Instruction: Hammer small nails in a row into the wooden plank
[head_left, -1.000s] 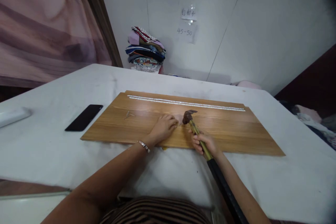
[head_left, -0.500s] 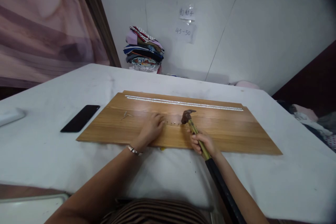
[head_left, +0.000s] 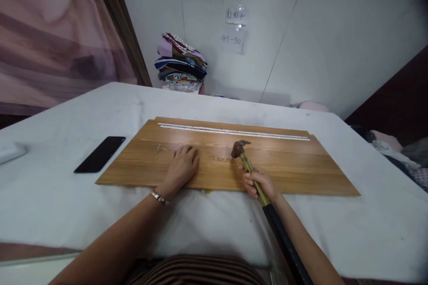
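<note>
My right hand [head_left: 259,183] is wrapped round the handle of a claw hammer [head_left: 245,160], its rusty head just above the wooden board [head_left: 294,164]. My left hand [head_left: 183,164] lies palm down over the board with its fingers stretched out, nothing visible in it. Just beyond its fingertips, to the left, is a small group of loose nails [head_left: 158,148]. A row of nail heads [head_left: 219,157] runs along the board between my two hands, partly hidden by the hammer.
Two white measuring strips [head_left: 234,132] run along the board's far side. A black phone [head_left: 100,154] lies left of the board on the white-covered table [head_left: 67,205]. Folded clothes [head_left: 182,64] are stacked by the wall, below handwritten paper notes [head_left: 233,40].
My left hand has moved left along the board, away from the nail row and closer to the loose nails. The right hand and hammer have stayed almost where they were.
</note>
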Demonstrator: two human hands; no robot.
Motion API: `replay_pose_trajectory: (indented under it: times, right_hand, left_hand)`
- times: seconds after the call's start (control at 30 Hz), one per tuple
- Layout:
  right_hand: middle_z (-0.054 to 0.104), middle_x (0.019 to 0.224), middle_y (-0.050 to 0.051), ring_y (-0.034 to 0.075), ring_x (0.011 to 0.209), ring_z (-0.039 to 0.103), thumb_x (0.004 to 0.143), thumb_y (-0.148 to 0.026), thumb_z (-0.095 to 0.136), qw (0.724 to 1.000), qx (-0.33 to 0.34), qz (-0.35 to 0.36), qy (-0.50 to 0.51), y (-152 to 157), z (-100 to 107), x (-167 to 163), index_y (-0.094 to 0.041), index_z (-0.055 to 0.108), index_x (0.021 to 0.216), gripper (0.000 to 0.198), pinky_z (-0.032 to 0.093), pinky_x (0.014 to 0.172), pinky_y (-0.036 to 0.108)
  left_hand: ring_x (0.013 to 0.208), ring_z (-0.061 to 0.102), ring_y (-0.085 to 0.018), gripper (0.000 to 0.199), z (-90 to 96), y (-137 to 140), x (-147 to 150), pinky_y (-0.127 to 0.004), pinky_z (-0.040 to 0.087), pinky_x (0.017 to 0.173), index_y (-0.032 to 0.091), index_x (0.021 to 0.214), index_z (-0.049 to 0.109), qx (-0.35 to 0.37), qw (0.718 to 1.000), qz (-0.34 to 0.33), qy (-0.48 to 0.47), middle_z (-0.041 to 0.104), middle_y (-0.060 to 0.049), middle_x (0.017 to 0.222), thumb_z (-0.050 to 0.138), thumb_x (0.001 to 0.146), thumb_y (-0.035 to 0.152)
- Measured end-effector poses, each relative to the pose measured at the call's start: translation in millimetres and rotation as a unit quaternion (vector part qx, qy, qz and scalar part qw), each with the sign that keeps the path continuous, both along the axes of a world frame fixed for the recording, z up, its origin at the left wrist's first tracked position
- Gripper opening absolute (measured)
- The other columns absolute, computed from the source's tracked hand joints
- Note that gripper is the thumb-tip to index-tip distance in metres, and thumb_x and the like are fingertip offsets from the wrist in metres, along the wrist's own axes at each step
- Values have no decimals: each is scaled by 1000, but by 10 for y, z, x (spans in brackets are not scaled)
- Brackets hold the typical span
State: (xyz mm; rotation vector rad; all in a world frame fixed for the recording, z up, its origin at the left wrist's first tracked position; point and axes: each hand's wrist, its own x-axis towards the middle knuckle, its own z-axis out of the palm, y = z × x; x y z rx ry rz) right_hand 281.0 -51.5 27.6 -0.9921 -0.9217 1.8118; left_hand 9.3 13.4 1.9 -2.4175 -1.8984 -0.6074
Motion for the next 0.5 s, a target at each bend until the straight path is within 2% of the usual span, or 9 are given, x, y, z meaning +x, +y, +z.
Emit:
replay_pose_trajectory:
  times: [0.5]
  right_hand:
    - [43, 51, -11, 5, 31, 35, 68, -30, 65, 1000, -12, 7, -14, -3, -14, -15, -18, 53, 100, 37, 25, 28, 16]
  left_hand:
    - [114, 51, -29, 30, -3, -1, 6, -45, 37, 98, 19, 113, 61, 4, 1000, 1, 21, 59, -12, 123, 40, 94, 30]
